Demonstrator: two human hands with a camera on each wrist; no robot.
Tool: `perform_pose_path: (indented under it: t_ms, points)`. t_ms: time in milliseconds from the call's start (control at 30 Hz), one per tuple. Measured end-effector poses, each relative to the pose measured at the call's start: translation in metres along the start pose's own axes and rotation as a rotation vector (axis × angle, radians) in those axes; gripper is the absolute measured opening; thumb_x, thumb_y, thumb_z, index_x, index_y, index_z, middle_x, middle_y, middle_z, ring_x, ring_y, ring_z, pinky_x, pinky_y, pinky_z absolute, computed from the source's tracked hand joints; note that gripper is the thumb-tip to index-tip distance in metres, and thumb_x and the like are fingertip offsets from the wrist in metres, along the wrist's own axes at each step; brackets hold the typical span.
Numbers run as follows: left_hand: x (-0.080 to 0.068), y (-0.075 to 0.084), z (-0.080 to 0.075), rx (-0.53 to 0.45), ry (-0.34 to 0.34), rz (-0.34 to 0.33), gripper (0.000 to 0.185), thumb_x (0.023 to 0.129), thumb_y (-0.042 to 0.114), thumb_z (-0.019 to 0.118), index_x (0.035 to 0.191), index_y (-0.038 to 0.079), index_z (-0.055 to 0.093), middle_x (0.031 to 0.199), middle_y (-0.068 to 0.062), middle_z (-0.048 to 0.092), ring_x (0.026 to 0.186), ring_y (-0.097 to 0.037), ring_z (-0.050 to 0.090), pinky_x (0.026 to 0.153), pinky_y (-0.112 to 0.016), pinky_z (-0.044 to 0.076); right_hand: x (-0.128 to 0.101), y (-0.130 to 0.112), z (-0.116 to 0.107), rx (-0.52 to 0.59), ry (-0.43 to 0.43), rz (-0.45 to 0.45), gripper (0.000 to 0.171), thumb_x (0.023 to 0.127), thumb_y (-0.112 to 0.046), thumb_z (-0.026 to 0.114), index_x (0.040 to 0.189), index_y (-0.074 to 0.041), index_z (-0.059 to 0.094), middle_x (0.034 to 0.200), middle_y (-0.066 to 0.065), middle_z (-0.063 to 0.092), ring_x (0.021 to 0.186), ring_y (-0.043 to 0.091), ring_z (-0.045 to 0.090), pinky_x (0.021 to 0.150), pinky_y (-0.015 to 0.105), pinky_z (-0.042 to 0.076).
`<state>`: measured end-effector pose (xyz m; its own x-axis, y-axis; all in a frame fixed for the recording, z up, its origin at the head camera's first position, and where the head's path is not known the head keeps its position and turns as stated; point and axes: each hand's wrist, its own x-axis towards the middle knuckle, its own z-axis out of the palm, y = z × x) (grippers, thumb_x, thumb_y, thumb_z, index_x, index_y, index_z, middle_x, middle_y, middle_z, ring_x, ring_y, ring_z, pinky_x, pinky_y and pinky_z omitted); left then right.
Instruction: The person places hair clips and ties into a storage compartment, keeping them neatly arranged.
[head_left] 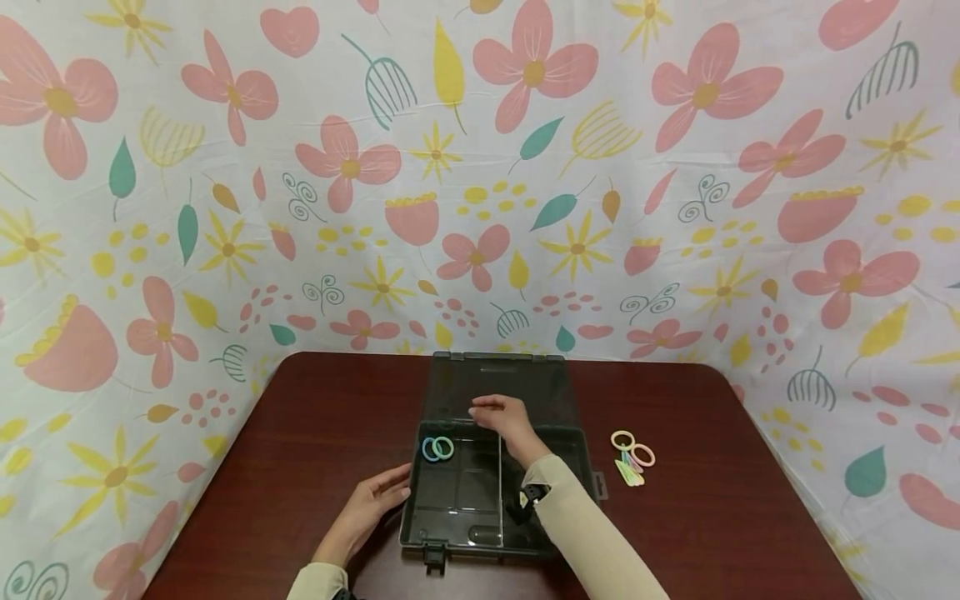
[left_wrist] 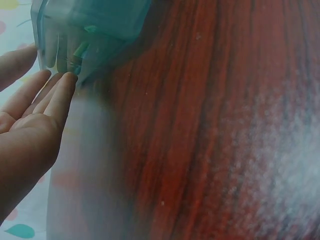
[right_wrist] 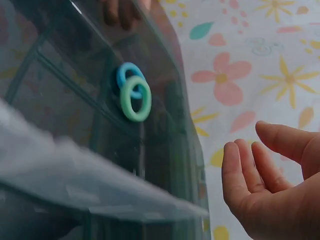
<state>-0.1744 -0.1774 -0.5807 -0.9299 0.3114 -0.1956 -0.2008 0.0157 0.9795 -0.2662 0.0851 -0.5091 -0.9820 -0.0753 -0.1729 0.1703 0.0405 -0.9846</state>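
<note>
A dark see-through plastic case (head_left: 456,492) lies with its lid (head_left: 498,383) folded back on the table. In its back left corner are a blue ring (right_wrist: 121,75) and a light green ring (right_wrist: 125,102), the green one overlapping the blue. A thin upright divider (head_left: 500,492) runs front to back inside. My left hand (head_left: 372,504) has its straight fingertips at the case's left wall, also seen in the left wrist view. Above the back of the case, my right hand (head_left: 510,423) hangs with loosely bent fingers and nothing between them.
Right of the case lie a yellow ring (head_left: 622,441), a pink ring (head_left: 642,455) and several small pastel pieces (head_left: 628,473). A latch (head_left: 435,557) sticks out at the case's front. The dark red wooden table (head_left: 315,417) backs onto a flower-patterned cloth (head_left: 480,167).
</note>
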Motion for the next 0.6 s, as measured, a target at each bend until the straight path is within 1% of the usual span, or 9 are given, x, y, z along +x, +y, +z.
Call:
perform_pose_path:
  t_ms: [100,233,400,533,600]
  points:
    - [0.000,0.000,0.001,0.004,0.007,0.003,0.055,0.097,0.016,0.059,0.144,-0.003,0.039,0.147,-0.026,0.037,0.133,-0.039,0.039,0.104,-0.045,0.041,0.003,0.000,-0.013,-0.001,0.028,-0.019,0.025,0.088,-0.008,0.070,0.111,0.003,0.067,0.101,0.013,0.069,0.102,0.036,0.064,0.092,0.047,0.051]
    - [0.001,-0.001,0.000,0.014,0.015,-0.003,0.054,0.097,0.016,0.060,0.144,-0.002,0.040,0.147,-0.025,0.038,0.133,-0.038,0.040,0.103,-0.045,0.042,0.006,0.000,-0.034,-0.005,0.063,-0.059,0.028,0.088,-0.010,0.071,0.112,0.003,0.067,0.102,0.014,0.068,0.100,0.032,0.065,0.089,0.043,0.053]
    - [0.001,-0.002,-0.002,0.019,0.016,-0.008,0.054,0.097,0.016,0.060,0.144,-0.001,0.041,0.147,-0.024,0.038,0.133,-0.038,0.040,0.103,-0.045,0.042,0.002,-0.004,-0.064,-0.022,0.097,-0.083,0.029,0.089,-0.011,0.070,0.115,0.001,0.067,0.107,0.014,0.067,0.100,0.028,0.065,0.088,0.039,0.054]
    - [0.002,-0.004,-0.002,0.022,0.017,-0.004,0.053,0.097,0.015,0.059,0.144,-0.001,0.041,0.147,-0.024,0.039,0.133,-0.038,0.041,0.103,-0.045,0.042,0.000,-0.005,-0.089,-0.031,0.120,-0.100,0.031,0.090,-0.011,0.069,0.118,0.001,0.065,0.111,0.015,0.066,0.097,0.022,0.066,0.090,0.041,0.052]
    - [0.003,-0.004,-0.001,0.024,0.020,0.000,0.053,0.096,0.015,0.060,0.144,-0.001,0.042,0.147,-0.024,0.039,0.132,-0.037,0.041,0.103,-0.044,0.042,-0.001,-0.005,-0.102,-0.033,0.123,-0.104,0.034,0.091,-0.011,0.068,0.121,0.003,0.063,0.114,0.017,0.065,0.100,0.023,0.066,0.092,0.042,0.051]
